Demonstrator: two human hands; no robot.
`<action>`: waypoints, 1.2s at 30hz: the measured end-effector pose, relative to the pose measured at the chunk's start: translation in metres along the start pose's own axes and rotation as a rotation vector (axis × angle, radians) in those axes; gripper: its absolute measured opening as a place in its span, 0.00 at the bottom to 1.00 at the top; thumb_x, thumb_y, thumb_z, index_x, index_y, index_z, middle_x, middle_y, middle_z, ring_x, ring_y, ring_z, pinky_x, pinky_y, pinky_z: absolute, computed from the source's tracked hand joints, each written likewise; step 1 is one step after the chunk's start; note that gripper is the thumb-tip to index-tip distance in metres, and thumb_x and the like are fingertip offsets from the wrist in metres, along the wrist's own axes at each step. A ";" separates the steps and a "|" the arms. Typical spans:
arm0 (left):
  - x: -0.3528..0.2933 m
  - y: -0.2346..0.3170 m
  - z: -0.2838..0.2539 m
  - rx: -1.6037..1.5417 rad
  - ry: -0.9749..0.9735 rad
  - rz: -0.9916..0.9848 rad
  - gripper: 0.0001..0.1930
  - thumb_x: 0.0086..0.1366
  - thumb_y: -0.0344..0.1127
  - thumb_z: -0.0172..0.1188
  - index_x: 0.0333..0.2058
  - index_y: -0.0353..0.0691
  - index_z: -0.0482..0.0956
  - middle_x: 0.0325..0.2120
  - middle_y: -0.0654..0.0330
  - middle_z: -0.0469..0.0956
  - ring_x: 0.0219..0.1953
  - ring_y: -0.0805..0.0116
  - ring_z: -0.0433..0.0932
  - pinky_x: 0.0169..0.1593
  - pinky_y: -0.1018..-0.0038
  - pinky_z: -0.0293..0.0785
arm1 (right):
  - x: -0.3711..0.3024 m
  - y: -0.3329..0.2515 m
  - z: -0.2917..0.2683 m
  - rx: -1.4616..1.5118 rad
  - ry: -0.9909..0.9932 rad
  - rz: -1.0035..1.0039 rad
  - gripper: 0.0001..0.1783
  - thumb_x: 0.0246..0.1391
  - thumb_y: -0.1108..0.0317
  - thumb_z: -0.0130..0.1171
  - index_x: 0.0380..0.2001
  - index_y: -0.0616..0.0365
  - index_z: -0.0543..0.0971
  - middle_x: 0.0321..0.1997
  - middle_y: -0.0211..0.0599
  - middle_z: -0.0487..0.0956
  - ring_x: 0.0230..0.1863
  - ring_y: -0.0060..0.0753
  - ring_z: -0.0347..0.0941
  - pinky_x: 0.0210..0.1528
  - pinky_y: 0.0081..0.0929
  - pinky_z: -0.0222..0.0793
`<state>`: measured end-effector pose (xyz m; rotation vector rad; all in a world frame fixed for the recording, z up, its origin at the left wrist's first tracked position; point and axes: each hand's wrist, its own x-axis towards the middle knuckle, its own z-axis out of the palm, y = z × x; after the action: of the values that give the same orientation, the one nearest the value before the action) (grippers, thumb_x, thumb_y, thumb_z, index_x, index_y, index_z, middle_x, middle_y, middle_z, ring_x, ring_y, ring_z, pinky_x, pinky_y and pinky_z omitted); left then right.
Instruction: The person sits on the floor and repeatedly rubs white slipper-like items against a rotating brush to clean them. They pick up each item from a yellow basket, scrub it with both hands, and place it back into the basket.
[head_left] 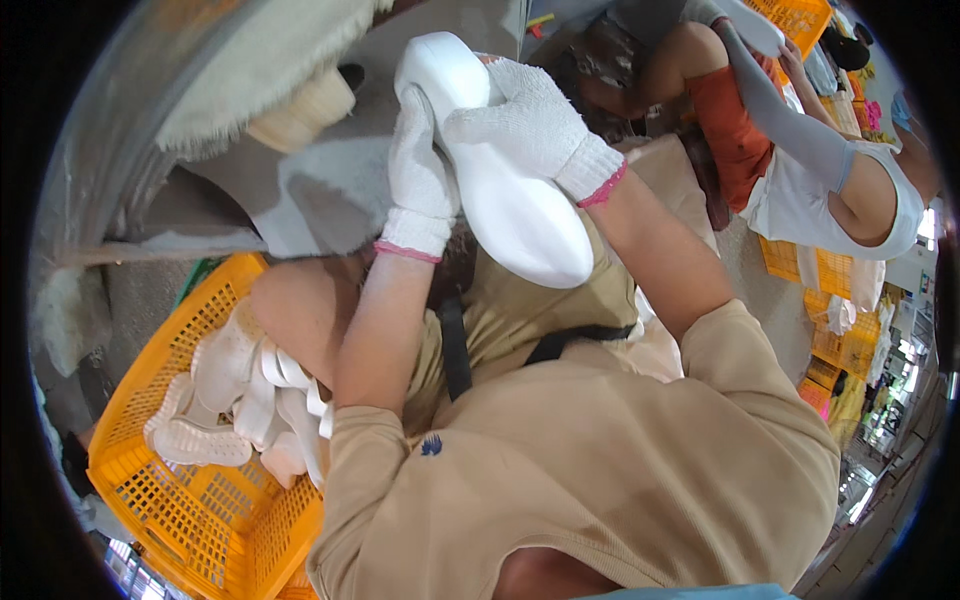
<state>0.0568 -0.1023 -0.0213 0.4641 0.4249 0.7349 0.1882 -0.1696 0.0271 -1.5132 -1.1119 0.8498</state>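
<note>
Both hands wear white knitted gloves with pink cuffs. Between them is a smooth white shoe sole, tilted so its broad end points down over my lap and its narrower end up. My left hand grips the sole's upper part from the left, thumb along its edge. My right hand wraps round it from the right, thumb laid across the face; its other fingers are partly hidden behind. Just up and to the left stands a machine with a pale bristly wheel and a worn tan hub.
By my left leg, an orange plastic basket holds several white soles. A dust-coated grey metal housing borders the wheel. At the upper right a co-worker in grey sleeves holds another white sole. More orange crates stand behind.
</note>
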 end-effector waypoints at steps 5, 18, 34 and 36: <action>0.057 -0.003 0.023 -0.129 0.174 -0.053 0.33 0.77 0.63 0.46 0.67 0.42 0.69 0.59 0.54 0.76 0.60 0.56 0.75 0.66 0.58 0.72 | 0.068 -0.012 -0.028 -0.223 -0.107 0.027 0.29 0.42 0.53 0.73 0.44 0.64 0.86 0.38 0.49 0.87 0.39 0.41 0.84 0.45 0.32 0.79; 0.050 0.001 0.007 0.008 0.053 0.045 0.26 0.80 0.50 0.51 0.64 0.36 0.69 0.60 0.55 0.75 0.61 0.60 0.73 0.67 0.60 0.69 | 0.030 -0.016 -0.028 -0.158 -0.012 -0.084 0.30 0.38 0.55 0.68 0.47 0.58 0.81 0.42 0.49 0.84 0.43 0.49 0.82 0.50 0.36 0.76; -0.014 -0.014 0.069 0.639 0.045 0.454 0.31 0.59 0.29 0.74 0.59 0.35 0.70 0.49 0.58 0.78 0.48 0.71 0.79 0.53 0.72 0.78 | 0.029 0.039 -0.007 0.955 0.036 0.474 0.26 0.78 0.51 0.44 0.68 0.54 0.71 0.64 0.38 0.78 0.63 0.33 0.75 0.67 0.31 0.70; 0.007 -0.008 0.067 0.608 0.029 0.461 0.28 0.61 0.27 0.72 0.58 0.35 0.71 0.48 0.58 0.79 0.48 0.69 0.80 0.54 0.72 0.78 | 0.053 0.047 -0.002 1.026 -0.019 0.516 0.24 0.78 0.53 0.43 0.67 0.53 0.71 0.63 0.38 0.78 0.62 0.33 0.75 0.67 0.31 0.70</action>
<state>0.1000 -0.1192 0.0277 1.1491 0.5781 1.0571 0.2169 -0.1221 -0.0167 -0.8842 -0.1543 1.4838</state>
